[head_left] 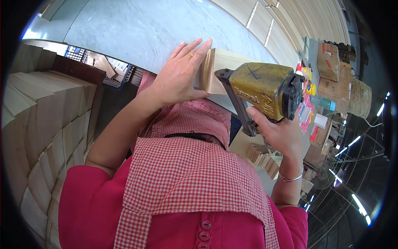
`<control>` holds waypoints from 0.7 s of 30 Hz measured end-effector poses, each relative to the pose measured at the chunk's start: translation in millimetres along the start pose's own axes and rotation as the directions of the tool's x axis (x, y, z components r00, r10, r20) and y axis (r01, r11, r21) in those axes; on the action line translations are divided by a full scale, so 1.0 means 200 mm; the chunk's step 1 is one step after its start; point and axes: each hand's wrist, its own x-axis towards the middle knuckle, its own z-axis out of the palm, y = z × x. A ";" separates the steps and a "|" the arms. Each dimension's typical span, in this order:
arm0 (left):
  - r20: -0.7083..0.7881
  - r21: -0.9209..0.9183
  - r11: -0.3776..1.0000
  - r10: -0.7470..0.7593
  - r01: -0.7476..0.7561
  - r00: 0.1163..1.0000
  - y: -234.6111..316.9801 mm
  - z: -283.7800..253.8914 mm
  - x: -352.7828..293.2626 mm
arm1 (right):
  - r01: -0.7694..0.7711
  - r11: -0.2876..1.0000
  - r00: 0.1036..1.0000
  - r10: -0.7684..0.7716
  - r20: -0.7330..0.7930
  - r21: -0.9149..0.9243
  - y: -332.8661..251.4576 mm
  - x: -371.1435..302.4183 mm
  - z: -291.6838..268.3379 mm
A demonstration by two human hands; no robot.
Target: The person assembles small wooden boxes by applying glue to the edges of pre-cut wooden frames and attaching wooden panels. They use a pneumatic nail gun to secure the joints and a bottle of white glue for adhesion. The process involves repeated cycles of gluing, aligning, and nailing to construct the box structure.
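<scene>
Two hands show in the head view: the left hand (176,76) grasps pale wooden boards (226,58) at the table (137,33) edge; the right hand (280,135) clenches a yellow nail gun (261,83). Boards are together; whether any are fastened, I cannot tell.

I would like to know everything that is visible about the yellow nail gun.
The nail gun has a scuffed, metal-looking yellow body with raised lettering and dark marks, a black end cap and a long dark magazine. The right hand grips its mostly hidden handle. It is held sideways, cap to the right; its nose overlaps the wooden piece in view, but contact is unclear.
</scene>
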 end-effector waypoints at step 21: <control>0.262 -0.831 0.219 -0.656 0.511 0.708 0.09 -0.44 -0.28 | -0.244 0.946 0.736 0.323 -0.595 0.212 0.84 -0.40 -0.43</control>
